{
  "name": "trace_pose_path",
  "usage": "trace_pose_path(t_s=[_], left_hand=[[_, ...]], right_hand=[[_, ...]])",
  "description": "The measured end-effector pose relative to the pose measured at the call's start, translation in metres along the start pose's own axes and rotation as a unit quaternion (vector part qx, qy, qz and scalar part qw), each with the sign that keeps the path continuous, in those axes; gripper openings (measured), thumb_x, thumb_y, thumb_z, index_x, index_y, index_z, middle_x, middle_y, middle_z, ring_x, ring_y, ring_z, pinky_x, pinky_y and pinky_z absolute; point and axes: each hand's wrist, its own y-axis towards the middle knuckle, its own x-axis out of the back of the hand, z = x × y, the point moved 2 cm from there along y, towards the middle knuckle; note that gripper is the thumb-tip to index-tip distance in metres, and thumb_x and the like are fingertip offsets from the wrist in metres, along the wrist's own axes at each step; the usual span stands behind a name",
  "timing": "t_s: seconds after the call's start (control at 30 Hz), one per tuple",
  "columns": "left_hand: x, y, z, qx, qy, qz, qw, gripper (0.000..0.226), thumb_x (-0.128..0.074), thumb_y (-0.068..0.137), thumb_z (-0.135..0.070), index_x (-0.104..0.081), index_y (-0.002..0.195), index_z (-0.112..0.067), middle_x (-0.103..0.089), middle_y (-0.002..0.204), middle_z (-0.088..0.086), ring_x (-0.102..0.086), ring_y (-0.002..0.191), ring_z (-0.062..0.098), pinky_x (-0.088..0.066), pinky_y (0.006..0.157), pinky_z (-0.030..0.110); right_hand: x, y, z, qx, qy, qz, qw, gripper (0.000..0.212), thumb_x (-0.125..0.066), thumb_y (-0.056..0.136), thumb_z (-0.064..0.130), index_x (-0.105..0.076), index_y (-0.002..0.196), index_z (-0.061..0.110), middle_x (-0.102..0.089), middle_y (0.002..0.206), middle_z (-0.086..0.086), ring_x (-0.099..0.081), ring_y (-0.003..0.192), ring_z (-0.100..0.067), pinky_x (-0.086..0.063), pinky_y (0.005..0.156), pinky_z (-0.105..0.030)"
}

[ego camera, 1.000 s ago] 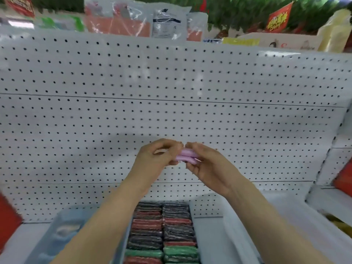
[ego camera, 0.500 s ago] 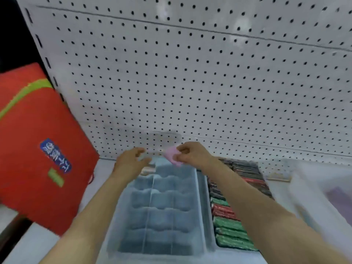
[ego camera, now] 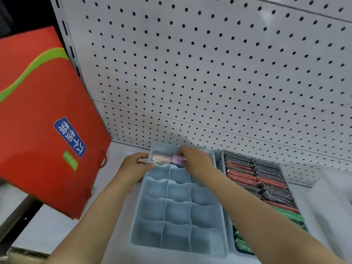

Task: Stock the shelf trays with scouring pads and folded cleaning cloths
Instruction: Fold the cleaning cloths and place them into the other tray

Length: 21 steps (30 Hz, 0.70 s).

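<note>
We have the lilac cloth (ego camera: 178,159) at the far row of the blue tray (ego camera: 219,250), in or just over the middle cell; which, we cannot tell. Our right hand (ego camera: 196,162) pinches it with curled fingers from the right side. Beside it, in the far left cell, sits a beige cloth (ego camera: 162,158), and our left hand (ego camera: 134,168) rests on the tray's left rim with the thumb touching that cloth; whether it grips the rim or only steadies it is not plain.

We judge the cloth to be light, soft and limp, and the fold is likely to spring open once it is let go. So it wants holding across the folded edges, thumb on one face and fingers on the other, and pressing down until the cell walls keep it shut. It will not slip or break; the risk is a loose corner catching on a divider.

The right hand covers most of the lilac cloth, so its fold and seating are hidden. The far right cell lies behind the wrist. The pads (ego camera: 255,178) in the next tray are blurred, and its near end is cut off by our forearm. The red bag (ego camera: 38,111) runs out of frame at left.
</note>
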Motion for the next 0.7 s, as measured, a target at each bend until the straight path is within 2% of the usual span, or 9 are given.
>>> trace_pose_path(t_s=[0.1, 0.3, 0.37, 0.43, 0.47, 0.5, 0.57, 0.63, 0.7], left_hand=[[0.0, 0.002, 0.001, 0.004, -0.007, 0.008, 1.0, 0.028, -0.07, 0.09, -0.011, -0.066, 0.117, -0.019, -0.07, 0.105, 0.013, -0.068, 0.084, 0.026, -0.054, 0.067, 0.029], [0.0, 0.001, -0.003, 0.008, -0.007, 0.001, 1.0, 0.03, -0.069, 0.091, -0.011, -0.065, 0.12, -0.019, -0.069, 0.103, 0.011, -0.067, 0.08, 0.024, -0.052, 0.065, 0.027], [-0.001, -0.003, -0.006, 0.004, -0.001, -0.006, 1.0, 0.03, -0.068, 0.091, -0.01, -0.065, 0.119, -0.018, -0.069, 0.102, 0.011, -0.066, 0.079, 0.024, -0.051, 0.065, 0.027], [-0.003, -0.004, -0.01, 0.002, 0.011, -0.023, 1.0, 0.028, -0.068, 0.091, -0.009, -0.066, 0.118, -0.018, -0.069, 0.104, 0.011, -0.066, 0.08, 0.024, -0.052, 0.065, 0.028], [-0.005, -0.005, -0.012, 0.003, 0.014, -0.031, 0.999, 0.027, -0.068, 0.092, -0.01, -0.066, 0.116, -0.019, -0.069, 0.105, 0.01, -0.066, 0.079, 0.023, -0.052, 0.065, 0.028], [-0.006, -0.007, -0.014, 0.002, 0.019, -0.041, 0.999, 0.025, -0.068, 0.092, -0.01, -0.066, 0.115, -0.02, -0.069, 0.105, 0.01, -0.065, 0.078, 0.023, -0.052, 0.064, 0.028], [-0.01, -0.008, -0.016, -0.004, 0.05, -0.068, 0.996, 0.024, -0.067, 0.092, -0.009, -0.065, 0.113, -0.02, -0.067, 0.105, 0.011, -0.064, 0.077, 0.024, -0.051, 0.066, 0.028], [-0.003, -0.009, -0.015, -0.014, 0.092, -0.121, 0.988, 0.029, -0.069, 0.089, -0.011, -0.066, 0.118, -0.014, -0.068, 0.111, 0.015, -0.065, 0.088, 0.032, -0.055, 0.079, 0.038], [-0.014, 0.01, -0.008, -0.019, 0.185, -0.17, 0.968, 0.05, -0.072, 0.083, -0.027, -0.06, 0.129, -0.013, -0.064, 0.123, 0.023, -0.062, 0.105, 0.042, -0.052, 0.092, 0.052]], right_hand=[[0.003, 0.009, 0.005, -0.004, -0.009, 0.048, 0.999, 0.023, -0.055, 0.092, 0.011, -0.058, 0.115, 0.01, -0.066, 0.111, -0.011, -0.061, 0.101, -0.031, -0.035, 0.069, -0.031], [0.008, 0.019, 0.005, -0.019, 0.03, 0.107, 0.994, 0.028, -0.065, 0.086, 0.02, -0.068, 0.111, 0.008, -0.071, 0.107, -0.012, -0.064, 0.102, -0.032, -0.053, 0.085, -0.038], [0.007, 0.019, 0.008, -0.024, 0.052, 0.112, 0.992, 0.021, -0.061, 0.088, 0.022, -0.069, 0.1, 0.007, -0.07, 0.099, -0.014, -0.063, 0.095, -0.034, -0.053, 0.078, -0.036], [0.008, 0.017, 0.009, -0.029, 0.084, 0.114, 0.989, 0.021, -0.053, 0.09, 0.026, -0.06, 0.077, 0.013, -0.062, 0.082, -0.012, -0.051, 0.08, -0.033, -0.043, 0.064, -0.032], [0.01, 0.014, 0.008, -0.032, 0.103, 0.113, 0.988, 0.021, -0.051, 0.092, 0.028, -0.059, 0.079, 0.014, -0.062, 0.084, -0.011, -0.05, 0.08, -0.031, -0.042, 0.066, -0.032], [0.014, 0.01, 0.005, -0.028, 0.121, 0.104, 0.987, 0.018, -0.054, 0.093, 0.029, -0.064, 0.094, 0.014, -0.066, 0.096, -0.01, -0.055, 0.089, -0.03, -0.046, 0.075, -0.033], [0.03, -0.005, -0.009, -0.023, 0.151, 0.068, 0.986, 0.041, -0.061, 0.092, 0.025, -0.056, 0.132, 0.016, -0.061, 0.131, -0.006, -0.055, 0.12, -0.026, -0.043, 0.1, -0.034], [0.053, -0.019, -0.016, 0.005, 0.184, 0.013, 0.983, 0.047, -0.062, 0.092, 0.021, -0.052, 0.138, 0.016, -0.055, 0.141, -0.004, -0.05, 0.129, -0.023, -0.04, 0.108, -0.036], [0.081, -0.046, -0.047, 0.027, 0.213, -0.051, 0.975, 0.04, -0.062, 0.093, 0.018, -0.058, 0.132, 0.012, -0.06, 0.135, -0.006, -0.054, 0.123, -0.023, -0.042, 0.105, -0.036]])
